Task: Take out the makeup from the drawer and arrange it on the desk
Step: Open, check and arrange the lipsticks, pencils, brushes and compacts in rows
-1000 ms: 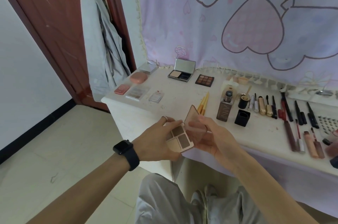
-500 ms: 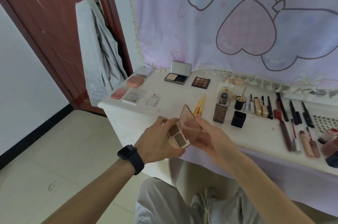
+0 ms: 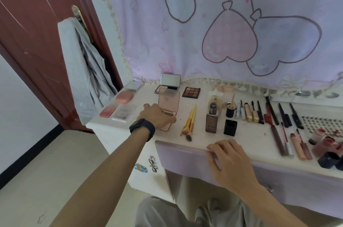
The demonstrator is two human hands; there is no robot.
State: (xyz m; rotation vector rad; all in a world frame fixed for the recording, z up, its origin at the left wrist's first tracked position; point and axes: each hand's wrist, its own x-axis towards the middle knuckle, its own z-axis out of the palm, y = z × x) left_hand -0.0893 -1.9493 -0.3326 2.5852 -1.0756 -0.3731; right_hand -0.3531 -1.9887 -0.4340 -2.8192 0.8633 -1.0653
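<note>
Far left of the foundation bottle (image 3: 211, 120), at the corner of the desk (image 3: 250, 139), lie a pink compact (image 3: 124, 96), a blush pan (image 3: 107, 111) and a clear palette (image 3: 123, 113), close together; a careless sweep of the forearm could nudge them off that edge. Nearer the bottle, on its left, the left hand (image 3: 156, 116) covers the base of the quad palette (image 3: 168, 104), fingers curled over it and holding it down on the desk top, while the tinted lid stands almost vertical; the hand hides whether the base sits fully flat. The risk here, as I judge it, is the release: the raised lid puts weight towards the back, so letting go abruptly could tip the piece or snap it shut; a finger catching the lid could drag it into the mirrored compact (image 3: 169, 83) just behind. Immediately left of the bottle lie the brushes (image 3: 189, 121), slanted; the palette's right edge is near them, and a sideways slide would push them against the bottle, which is tall and narrow and so likely to topple. Just right of the bottle stands the black cap (image 3: 230, 127). In front of the bottle and a little right, the right hand (image 3: 228, 158) rests on the desk's front edge, fingers relaxed and spread, gripping nothing; leaning hard there could shake the desk. Far right of the bottle lie lip tubes (image 3: 285, 143) in rows; round ones would roll if jolted.
</note>
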